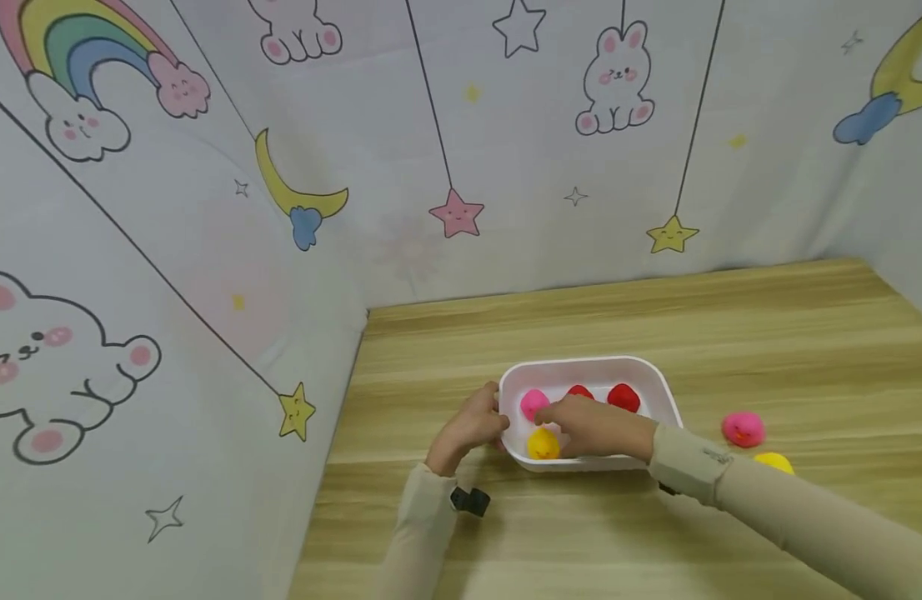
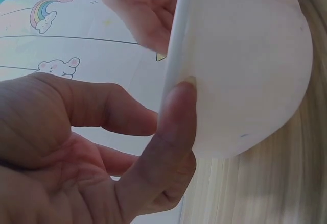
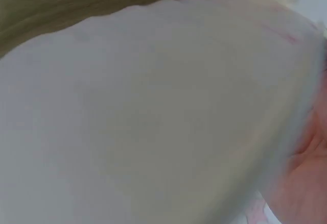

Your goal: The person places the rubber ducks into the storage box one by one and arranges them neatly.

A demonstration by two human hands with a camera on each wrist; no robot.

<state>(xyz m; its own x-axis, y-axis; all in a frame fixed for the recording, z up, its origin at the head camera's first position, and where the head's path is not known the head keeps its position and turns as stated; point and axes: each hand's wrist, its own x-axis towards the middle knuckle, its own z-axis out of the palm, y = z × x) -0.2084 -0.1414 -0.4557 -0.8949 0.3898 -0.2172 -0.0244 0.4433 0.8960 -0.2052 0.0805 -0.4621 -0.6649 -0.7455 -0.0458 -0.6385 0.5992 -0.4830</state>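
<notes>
A white container (image 1: 592, 364) with a rim stands on the table. My left hand (image 1: 472, 425) grips its left end; in the left wrist view, thumb and fingers pinch the rim. Inside the container, my right hand (image 1: 599, 425) reaches down between a pink toy duck (image 1: 534, 404) and a yellow toy duck (image 1: 543, 444). Whether its fingertips hold either one is hidden. Two red toys (image 1: 623, 397) lie farther back in the container, one partly behind the right hand. In the right wrist view the container wall (image 3: 143, 106) covers most of the picture.
Right of the container, a pink toy duck (image 1: 743, 428) lies on the wooden table (image 1: 446, 333). A yellow toy (image 1: 774, 462) beside it is partly covered by the right sleeve. Cloth walls (image 1: 386, 167) with printed rabbits and stars border the table's left, back and right.
</notes>
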